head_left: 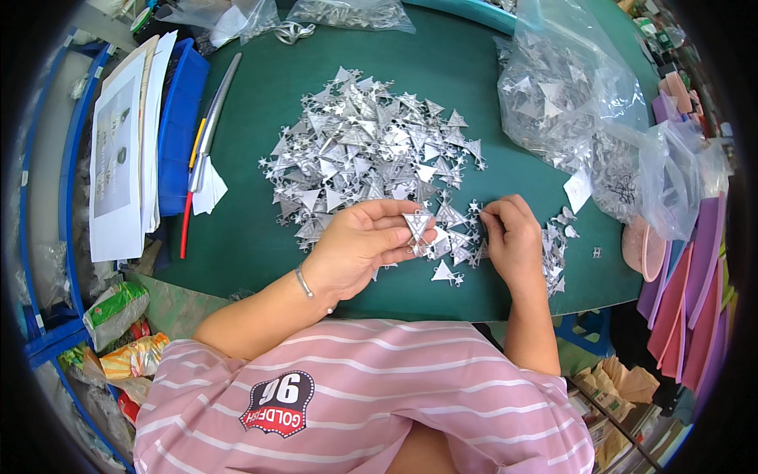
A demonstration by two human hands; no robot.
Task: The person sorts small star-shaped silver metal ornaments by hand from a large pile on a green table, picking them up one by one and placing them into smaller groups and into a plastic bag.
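Note:
Between the thumb and fingers of my left hand [351, 246] is a silver triangular metal charm [417, 226], its patterned face turned up. My right hand [515, 243] is closed, thumb and fingertips pressed together just above the table; whatever they may pinch is too small to tell. A tiny star-shaped piece [474, 207] shows beside its fingertips. Ahead of both hands spreads a large heap of similar silver charms [355, 146], with a loose charm [444, 272] lying between the hands. To the right of my right hand is a smaller group of metal pieces [554, 261].
Clear plastic bags [545, 103] of metal parts stand at the right on the green table [237, 118]. A blue bin [180, 126], paper sheets [122, 158] and a knife-like tool [217, 107] are at the left. Pink and purple sheets [695, 284] line the right edge.

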